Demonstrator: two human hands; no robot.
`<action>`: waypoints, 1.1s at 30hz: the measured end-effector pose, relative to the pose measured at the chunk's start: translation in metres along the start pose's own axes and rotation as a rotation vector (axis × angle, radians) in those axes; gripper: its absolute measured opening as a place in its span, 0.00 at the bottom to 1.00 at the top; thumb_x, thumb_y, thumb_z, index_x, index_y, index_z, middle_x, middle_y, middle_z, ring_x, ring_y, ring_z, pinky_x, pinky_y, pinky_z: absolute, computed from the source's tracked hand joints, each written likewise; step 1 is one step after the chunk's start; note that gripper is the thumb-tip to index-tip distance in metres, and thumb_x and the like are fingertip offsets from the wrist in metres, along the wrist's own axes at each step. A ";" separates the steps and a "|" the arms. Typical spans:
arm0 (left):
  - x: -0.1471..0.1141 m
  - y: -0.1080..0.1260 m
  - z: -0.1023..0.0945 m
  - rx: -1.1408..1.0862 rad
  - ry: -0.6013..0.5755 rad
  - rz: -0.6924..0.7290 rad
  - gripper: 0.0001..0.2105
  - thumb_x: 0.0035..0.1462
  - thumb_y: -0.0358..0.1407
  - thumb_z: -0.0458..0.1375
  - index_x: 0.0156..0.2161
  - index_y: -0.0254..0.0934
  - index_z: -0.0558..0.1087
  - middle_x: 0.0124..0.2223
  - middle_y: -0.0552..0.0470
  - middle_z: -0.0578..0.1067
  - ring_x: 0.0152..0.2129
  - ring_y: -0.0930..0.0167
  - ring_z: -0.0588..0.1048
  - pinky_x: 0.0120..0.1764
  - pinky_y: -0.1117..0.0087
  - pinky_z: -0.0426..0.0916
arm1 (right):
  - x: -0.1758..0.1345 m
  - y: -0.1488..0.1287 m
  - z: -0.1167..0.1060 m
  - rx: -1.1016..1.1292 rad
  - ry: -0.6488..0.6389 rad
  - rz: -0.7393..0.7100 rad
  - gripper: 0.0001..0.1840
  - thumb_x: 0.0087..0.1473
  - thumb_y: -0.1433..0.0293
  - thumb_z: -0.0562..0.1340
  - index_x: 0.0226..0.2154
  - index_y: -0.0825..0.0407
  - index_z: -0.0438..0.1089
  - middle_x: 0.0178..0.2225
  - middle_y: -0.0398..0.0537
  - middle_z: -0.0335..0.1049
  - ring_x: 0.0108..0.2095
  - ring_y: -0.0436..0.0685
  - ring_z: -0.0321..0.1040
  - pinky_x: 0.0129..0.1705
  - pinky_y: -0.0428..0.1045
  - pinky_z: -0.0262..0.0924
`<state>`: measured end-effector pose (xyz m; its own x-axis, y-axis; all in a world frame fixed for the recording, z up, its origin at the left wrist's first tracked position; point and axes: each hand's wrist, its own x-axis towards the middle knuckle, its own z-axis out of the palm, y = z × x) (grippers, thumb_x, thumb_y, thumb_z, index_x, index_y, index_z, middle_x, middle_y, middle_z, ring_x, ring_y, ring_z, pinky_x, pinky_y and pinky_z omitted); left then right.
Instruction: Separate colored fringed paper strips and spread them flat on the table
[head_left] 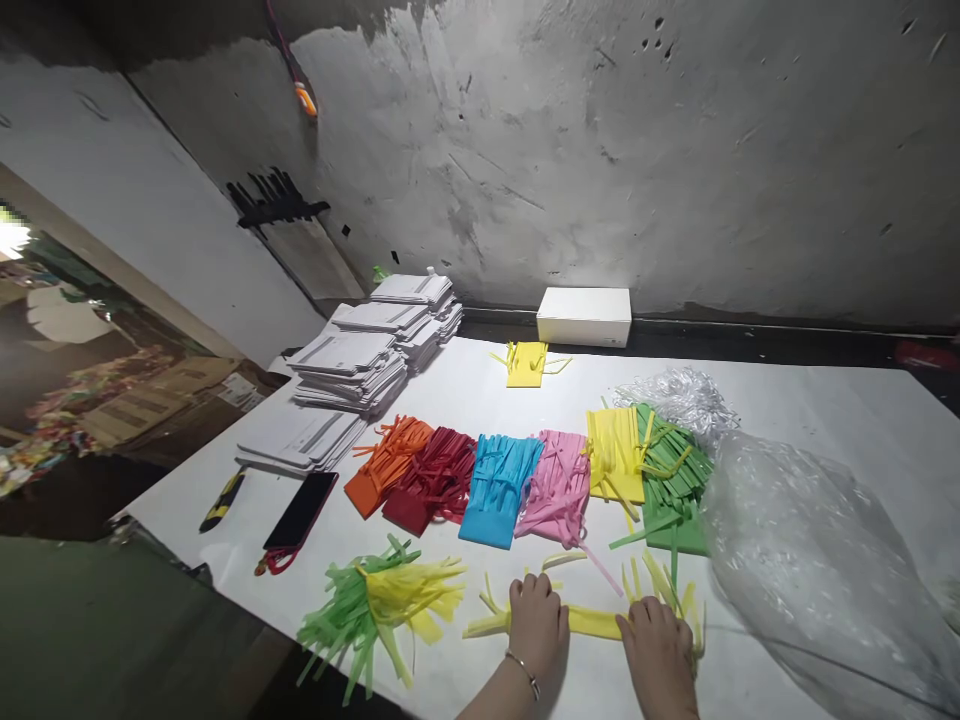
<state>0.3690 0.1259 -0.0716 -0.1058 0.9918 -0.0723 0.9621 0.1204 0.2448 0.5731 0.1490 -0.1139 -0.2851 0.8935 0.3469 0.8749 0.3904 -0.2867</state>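
Yellow fringed paper strip (592, 622) flat on table (825, 420), left hand (536, 625), right hand (660, 650) pressing its ends, apart.

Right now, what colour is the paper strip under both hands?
Yellow: the paper strip lies flat under the left hand and right hand, head view.

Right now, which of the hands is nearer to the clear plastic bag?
Right. The right hand presses the yellow strip just left of the plastic bag, almost at its edge. The left hand rests on the same strip farther left, away from the bag.
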 end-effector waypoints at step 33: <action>-0.022 0.000 0.019 -0.134 0.215 0.043 0.07 0.54 0.26 0.55 0.30 0.38 0.73 0.35 0.51 0.73 0.37 0.64 0.70 0.50 0.53 0.58 | -0.011 0.007 -0.010 0.108 -0.014 -0.059 0.07 0.60 0.70 0.57 0.30 0.46 0.66 0.33 0.45 0.69 0.37 0.60 0.66 0.43 0.58 0.52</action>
<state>0.3763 0.1036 -0.0886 -0.1299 0.9809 0.1445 0.9265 0.0682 0.3701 0.5859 0.1398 -0.1110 -0.3407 0.8713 0.3532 0.8096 0.4629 -0.3610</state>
